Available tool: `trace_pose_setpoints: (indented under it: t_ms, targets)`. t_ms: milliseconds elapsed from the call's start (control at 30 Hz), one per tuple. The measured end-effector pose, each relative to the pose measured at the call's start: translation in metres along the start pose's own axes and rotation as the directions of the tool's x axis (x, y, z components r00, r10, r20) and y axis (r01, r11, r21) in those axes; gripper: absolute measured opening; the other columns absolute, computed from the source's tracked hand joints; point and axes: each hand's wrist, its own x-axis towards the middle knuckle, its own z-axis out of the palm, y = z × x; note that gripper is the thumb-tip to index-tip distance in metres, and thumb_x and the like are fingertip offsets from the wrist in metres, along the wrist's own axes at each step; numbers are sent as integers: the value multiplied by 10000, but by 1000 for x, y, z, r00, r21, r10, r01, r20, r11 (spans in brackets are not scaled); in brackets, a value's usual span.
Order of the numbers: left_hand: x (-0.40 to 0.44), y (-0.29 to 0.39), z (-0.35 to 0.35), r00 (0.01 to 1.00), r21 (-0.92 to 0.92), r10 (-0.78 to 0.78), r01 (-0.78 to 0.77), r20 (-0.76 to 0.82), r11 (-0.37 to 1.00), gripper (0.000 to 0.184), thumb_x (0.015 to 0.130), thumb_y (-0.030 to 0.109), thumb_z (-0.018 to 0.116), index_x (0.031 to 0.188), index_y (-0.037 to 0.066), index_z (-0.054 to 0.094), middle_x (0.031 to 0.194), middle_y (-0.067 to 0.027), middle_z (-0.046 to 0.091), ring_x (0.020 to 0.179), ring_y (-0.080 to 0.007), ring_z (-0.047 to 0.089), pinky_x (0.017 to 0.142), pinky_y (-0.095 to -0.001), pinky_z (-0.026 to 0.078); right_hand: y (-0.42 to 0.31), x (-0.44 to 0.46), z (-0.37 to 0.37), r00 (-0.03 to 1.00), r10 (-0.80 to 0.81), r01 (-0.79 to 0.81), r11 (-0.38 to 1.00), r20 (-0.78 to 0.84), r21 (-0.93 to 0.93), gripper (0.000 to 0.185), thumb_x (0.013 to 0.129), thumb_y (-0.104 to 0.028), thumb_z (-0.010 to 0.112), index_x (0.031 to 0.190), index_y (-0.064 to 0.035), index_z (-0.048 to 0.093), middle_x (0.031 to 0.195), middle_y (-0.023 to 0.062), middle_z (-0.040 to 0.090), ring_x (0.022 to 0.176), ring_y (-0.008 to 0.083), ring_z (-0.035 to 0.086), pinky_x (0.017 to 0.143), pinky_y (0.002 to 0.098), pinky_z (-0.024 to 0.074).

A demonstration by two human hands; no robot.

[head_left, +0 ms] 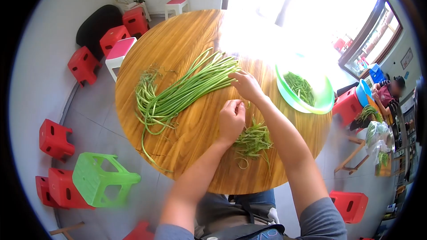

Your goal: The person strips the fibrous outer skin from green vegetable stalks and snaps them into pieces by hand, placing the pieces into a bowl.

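Observation:
A bundle of long green garlic scapes (191, 86) lies across the round wooden table (187, 160), its thin curled tips at the left. My right hand (247, 85) is at the bundle's right end, fingers bent and pinched at the stem ends. Just below it, my left hand (232, 122) is closed in a loose fist above the wood; what it holds, if anything, is hidden. Beside my left wrist sits a pile of pale green trimmings (254, 141). Cut green pieces (299, 88) fill part of a light green basin (327, 100) at the right.
Red plastic stools (83, 65) and a green stool (95, 180) stand on the floor at the left. Another red stool (349, 206) is at the lower right. At the far right a person (391, 91) sits by a blue basin (364, 92). Bright doorway light washes out the table's back edge.

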Motion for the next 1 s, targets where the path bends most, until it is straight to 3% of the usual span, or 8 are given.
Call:
trace_pose_setpoints:
  t_ms: [100, 367, 467, 600, 700, 833, 933, 1000]
  targets:
    - [4, -11, 1, 997, -75, -44, 39, -64, 996, 182, 863, 125, 527, 890, -36, 607, 814, -146, 600, 654, -223, 576, 623, -323, 461, -6, 19, 16, 999, 39, -38, 998, 17, -55, 295, 779, -157, 568, 1067, -93, 584, 1061, 103, 583, 1020, 317, 522, 880, 411, 407]
    - [6, -24, 6, 991, -86, -81, 71, -109, 994, 185, 894, 150, 523, 907, -19, 595, 754, -44, 585, 645, -96, 520, 605, -246, 436, -11, 16, 9, 921, -341, 389, 793, 187, -470, 104, 751, -64, 551, 845, -108, 561, 946, 23, 581, 1002, 198, 524, 903, 367, 351]
    - [6, -13, 0, 985, -109, -160, 153, -61, 982, 198, 898, 169, 517, 917, -14, 590, 774, -51, 590, 660, -111, 528, 618, -259, 439, -13, 11, -7, 873, -488, 432, 748, 25, -503, 136, 752, -9, 539, 861, -90, 547, 927, 24, 589, 971, 190, 545, 885, 362, 376]
    - [7, -11, -2, 991, -128, -82, 68, -106, 989, 185, 879, 150, 510, 919, -16, 580, 870, -132, 584, 687, -225, 569, 621, -338, 457, -23, 11, -52, 915, -366, 310, 908, -172, -283, 98, 839, -14, 489, 930, -43, 509, 839, 94, 602, 776, 249, 606, 726, 343, 476]
    - [10, -14, -1, 958, 12, 214, -216, -190, 976, 190, 885, 165, 507, 950, -2, 571, 911, -129, 576, 699, -210, 560, 617, -325, 457, -37, 2, -96, 952, 41, 39, 967, -303, 253, 141, 907, -148, 504, 1010, -65, 551, 790, 68, 606, 672, 142, 554, 637, 263, 458]
    - [13, -10, -8, 998, -75, -33, 28, -61, 997, 169, 884, 137, 516, 967, 9, 588, 852, -95, 592, 697, -184, 554, 609, -298, 453, -56, -18, -152, 898, 271, -11, 802, -348, 597, 175, 903, -166, 531, 1023, -54, 593, 801, 17, 596, 633, 58, 448, 576, 205, 387]
    - [22, -12, -15, 940, -329, -336, 336, 57, 883, 180, 898, 142, 501, 985, 18, 598, 840, -75, 608, 698, -154, 562, 610, -272, 460, -52, -39, -161, 935, 241, 41, 652, -259, 757, 184, 883, -134, 558, 1040, -45, 596, 810, 17, 600, 639, 55, 444, 561, 203, 370]
    - [30, -23, -17, 942, -593, -298, 330, 155, 734, 235, 923, 193, 471, 1002, 8, 592, 876, -80, 627, 731, -143, 596, 645, -254, 493, -53, -61, -159, 980, 132, 6, 725, -148, 689, 184, 859, -46, 553, 1031, -41, 617, 787, 16, 614, 647, 54, 466, 582, 190, 392]
